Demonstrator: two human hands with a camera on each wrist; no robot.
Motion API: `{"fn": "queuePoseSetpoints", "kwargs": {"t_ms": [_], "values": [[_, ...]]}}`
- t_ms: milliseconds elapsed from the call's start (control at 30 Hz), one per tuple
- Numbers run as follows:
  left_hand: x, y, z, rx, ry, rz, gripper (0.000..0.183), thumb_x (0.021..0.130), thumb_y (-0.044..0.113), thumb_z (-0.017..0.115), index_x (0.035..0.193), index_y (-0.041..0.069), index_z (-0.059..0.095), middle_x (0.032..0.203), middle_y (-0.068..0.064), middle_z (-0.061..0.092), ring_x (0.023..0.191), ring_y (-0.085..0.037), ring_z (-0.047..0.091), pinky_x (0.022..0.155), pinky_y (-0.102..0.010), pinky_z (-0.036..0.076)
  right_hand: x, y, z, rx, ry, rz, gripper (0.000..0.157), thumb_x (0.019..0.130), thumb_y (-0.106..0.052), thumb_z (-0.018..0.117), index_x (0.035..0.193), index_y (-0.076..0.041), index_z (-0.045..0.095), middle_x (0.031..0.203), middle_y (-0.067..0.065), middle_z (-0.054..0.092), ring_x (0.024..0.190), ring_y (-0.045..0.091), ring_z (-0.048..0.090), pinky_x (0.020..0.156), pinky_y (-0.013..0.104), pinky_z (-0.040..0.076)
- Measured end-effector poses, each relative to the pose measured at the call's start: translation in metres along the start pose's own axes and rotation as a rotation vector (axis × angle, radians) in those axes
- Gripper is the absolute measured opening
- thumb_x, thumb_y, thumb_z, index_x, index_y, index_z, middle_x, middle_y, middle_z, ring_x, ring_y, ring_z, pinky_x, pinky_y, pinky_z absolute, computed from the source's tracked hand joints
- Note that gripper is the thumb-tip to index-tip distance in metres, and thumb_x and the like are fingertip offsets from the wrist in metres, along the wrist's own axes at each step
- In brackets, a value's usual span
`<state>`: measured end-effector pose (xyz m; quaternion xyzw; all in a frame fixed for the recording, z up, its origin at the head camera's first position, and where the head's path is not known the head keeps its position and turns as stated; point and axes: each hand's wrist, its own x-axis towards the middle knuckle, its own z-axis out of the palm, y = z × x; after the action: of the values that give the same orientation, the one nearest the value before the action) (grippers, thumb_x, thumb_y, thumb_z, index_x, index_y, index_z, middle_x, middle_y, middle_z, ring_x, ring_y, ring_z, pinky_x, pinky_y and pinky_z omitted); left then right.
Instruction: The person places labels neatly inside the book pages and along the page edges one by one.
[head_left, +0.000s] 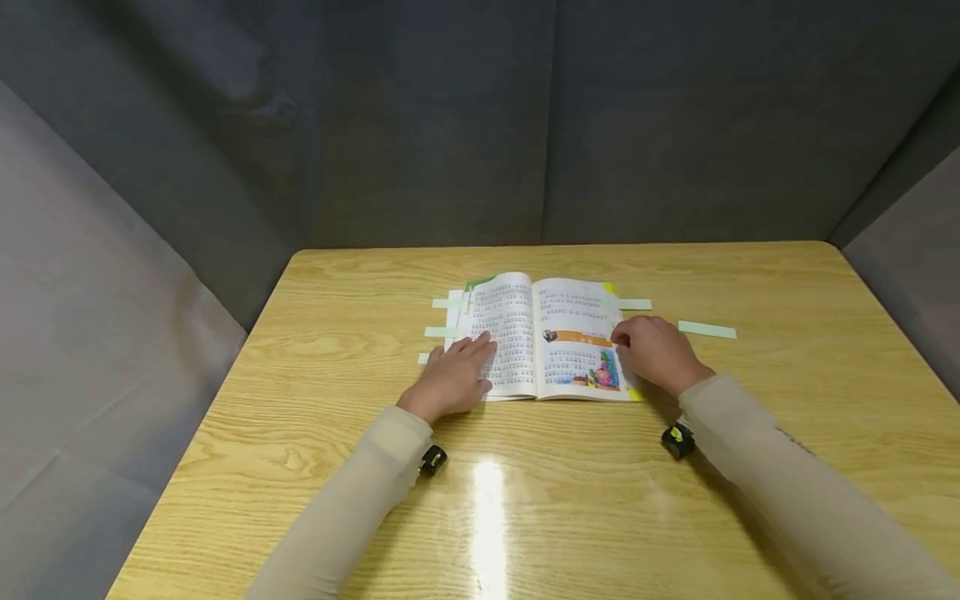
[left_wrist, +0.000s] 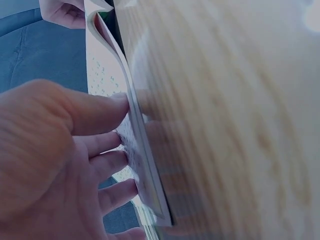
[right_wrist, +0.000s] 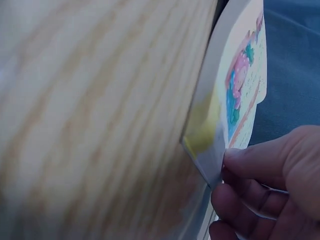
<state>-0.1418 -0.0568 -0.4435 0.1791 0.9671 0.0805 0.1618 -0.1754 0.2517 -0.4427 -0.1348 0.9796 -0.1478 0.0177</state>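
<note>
An open book lies on the wooden table, printed text on both pages and an orange band and colourful picture on the right one. My left hand rests on the left page with its fingers spread and relaxed. At the right edge, my right hand pinches the page edge; the right wrist view shows the thumb on the page and curled fingers at its edge. Pale green paper strips stick out past the book's left side, and another strip juts from the upper right edge.
A loose pale green strip lies on the table to the right of the right hand. Dark grey cloth hangs behind the table's far edge, with lighter cloth at the left. Each wrist wears a small black camera.
</note>
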Motion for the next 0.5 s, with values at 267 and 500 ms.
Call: {"fn": "queuePoseSetpoints", "kwargs": {"t_ms": [267,500], "values": [[0.0025,0.0003,0.0026,0.015,0.000,-0.005,0.064,0.103,0.034,0.048,0.160,0.024,0.020,0.169,0.005,0.011,0.156,-0.024,0.018,0.126,-0.057,0.014,-0.0020,0.0032,0.0058,-0.023,0.022,0.011,0.021,0.093,-0.012,0.062,0.106,0.000,0.073,0.103,0.019,0.071,0.082,0.026,0.062,0.075,0.047,0.054],[0.0032,-0.0036,0.0055,0.029,-0.007,-0.005,0.063,0.104,0.035,0.047,0.160,0.024,0.020,0.169,0.005,0.011,0.156,-0.024,0.017,0.126,-0.057,0.015,-0.0025,0.0052,0.0072,-0.032,0.052,-0.024,0.020,0.092,-0.012,0.064,0.104,-0.001,0.075,0.094,0.017,0.068,0.073,0.022,0.058,0.063,0.038,0.050]]}}
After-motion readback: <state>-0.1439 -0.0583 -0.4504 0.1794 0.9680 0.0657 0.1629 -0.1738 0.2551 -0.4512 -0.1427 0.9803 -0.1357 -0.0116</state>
